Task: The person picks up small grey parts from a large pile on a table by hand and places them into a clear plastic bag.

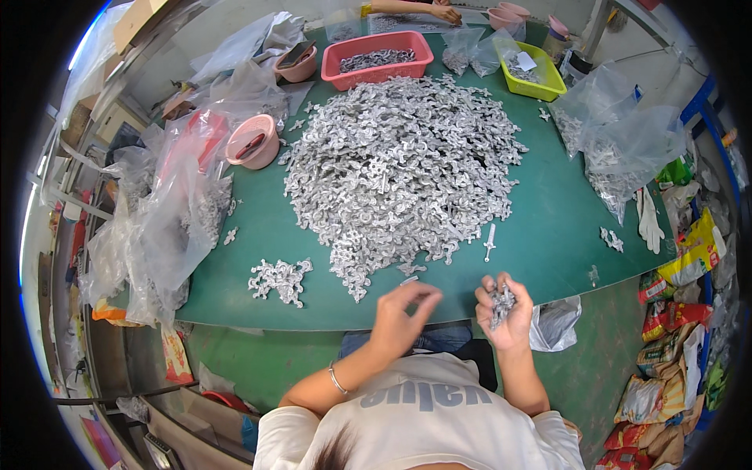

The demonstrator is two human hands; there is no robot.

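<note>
Grey metal castings with small lobed ends lie in a large pile [403,164] on the green table. My right hand [507,319], at the table's front edge, is closed around a bunch of these metal castings [501,301]. To its left, my left hand [401,317] is bent into a pinch, thumb and fingertips close together; whether anything small sits between them is hidden. A small light piece [409,280] lies on the table just beyond the left fingers. One sword-shaped metal piece [489,243] lies apart, beyond my right hand. A smaller heap of castings [280,280] is at the left.
Behind the pile stand a pink basin [377,56] of darker parts and a yellow-green basket [533,74]. A small pink basket [254,142] and plastic bags [184,188] crowd the left; more bags [619,149] and a white glove [648,219] lie right. Another person's hand [445,12] is across the table.
</note>
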